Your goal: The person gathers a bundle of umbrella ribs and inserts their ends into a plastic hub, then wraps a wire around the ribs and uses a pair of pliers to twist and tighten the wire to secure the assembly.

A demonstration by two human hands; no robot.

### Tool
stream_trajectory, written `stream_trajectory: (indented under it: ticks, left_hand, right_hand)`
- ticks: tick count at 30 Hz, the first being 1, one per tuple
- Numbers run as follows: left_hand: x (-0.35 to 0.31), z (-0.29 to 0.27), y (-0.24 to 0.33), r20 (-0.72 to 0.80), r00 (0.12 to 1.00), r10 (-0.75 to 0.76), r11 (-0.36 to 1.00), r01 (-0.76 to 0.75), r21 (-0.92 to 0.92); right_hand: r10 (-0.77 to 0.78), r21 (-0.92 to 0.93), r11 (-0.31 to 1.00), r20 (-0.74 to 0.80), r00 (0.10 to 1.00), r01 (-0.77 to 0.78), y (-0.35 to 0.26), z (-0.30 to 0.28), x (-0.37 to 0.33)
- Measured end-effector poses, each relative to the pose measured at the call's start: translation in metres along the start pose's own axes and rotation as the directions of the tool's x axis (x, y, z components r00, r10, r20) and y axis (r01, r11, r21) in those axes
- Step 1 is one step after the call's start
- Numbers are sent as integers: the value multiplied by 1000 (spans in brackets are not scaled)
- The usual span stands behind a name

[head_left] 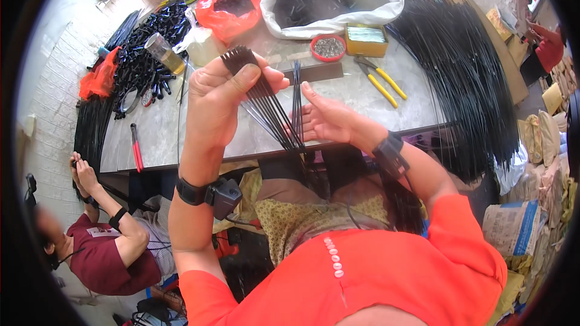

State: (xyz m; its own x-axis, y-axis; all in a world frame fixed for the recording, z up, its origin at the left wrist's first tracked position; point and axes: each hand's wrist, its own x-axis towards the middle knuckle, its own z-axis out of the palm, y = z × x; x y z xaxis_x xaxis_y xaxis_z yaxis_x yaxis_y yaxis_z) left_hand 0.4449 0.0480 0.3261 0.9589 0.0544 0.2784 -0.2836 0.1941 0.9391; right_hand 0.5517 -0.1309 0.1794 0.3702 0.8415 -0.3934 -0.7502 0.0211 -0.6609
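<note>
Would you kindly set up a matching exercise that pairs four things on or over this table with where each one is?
Things:
1. bundle of thin black rods
2. yellow-handled pliers
3. red-handled tool
4. small red dish

Places:
A. lying alone on the table's left part, near its front edge
B. pinched in the left hand, fanned toward the right hand
C. just left of the yellow box
D. lying on the table just in front of the yellow box

Pairs: 1-B, 2-D, 3-A, 4-C
</note>
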Motion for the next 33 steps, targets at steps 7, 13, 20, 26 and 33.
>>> stream_trajectory:
  ticks: [7,13,20,26,33]
  left_hand:
    - [-15,3,5,-2,1000,6,1000,-6,12]
    - [-30,15,19,13,1000,9,995,-11,97]
    - [-26,26,12,78,995,66,993,-73,93]
    - [-10,31,-5,80,997,-11,986,-3,167]
    - [8,20,-34,57,994,-94,995,92,44]
  right_hand:
    - [99,202,963,355,930,-180,13,18,27]
    - [16,179,979,402,916,-95,5,34,31]
    - [-139,52,990,336,932,129,-42,20,43]
    - [-223,-43,972,115,968,230,-93,4,52]
    - [-542,-904,307,91,835,298,-125,-28,73]
